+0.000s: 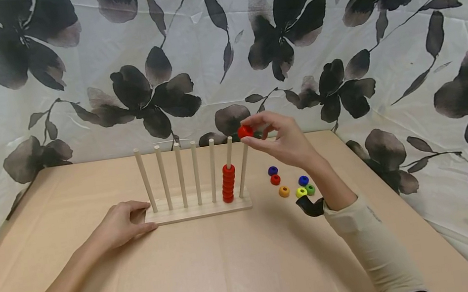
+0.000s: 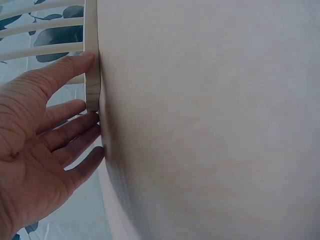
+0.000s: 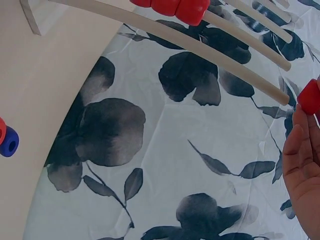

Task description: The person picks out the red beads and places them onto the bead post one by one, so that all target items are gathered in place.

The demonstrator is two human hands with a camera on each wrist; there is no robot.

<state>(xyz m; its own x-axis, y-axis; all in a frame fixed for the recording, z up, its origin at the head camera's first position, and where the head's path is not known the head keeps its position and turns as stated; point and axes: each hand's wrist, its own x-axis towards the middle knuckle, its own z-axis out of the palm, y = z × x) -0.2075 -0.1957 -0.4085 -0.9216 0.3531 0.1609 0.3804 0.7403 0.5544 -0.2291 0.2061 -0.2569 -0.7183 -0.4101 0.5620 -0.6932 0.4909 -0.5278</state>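
Observation:
A wooden peg stand with several upright pegs stands on the table. A stack of red beads fills the lower part of its second peg from the right. My left hand holds the left end of the base between thumb and fingers; the left wrist view shows the thumb on the base's edge. Up at the top of the rightmost peg, my right hand pinches a red bead. In the right wrist view that bead sits just beside the peg's tip.
Loose beads lie right of the stand, below my right forearm: blue, red, orange, yellow, green and another blue one. A floral cloth hangs behind the table's back edge.

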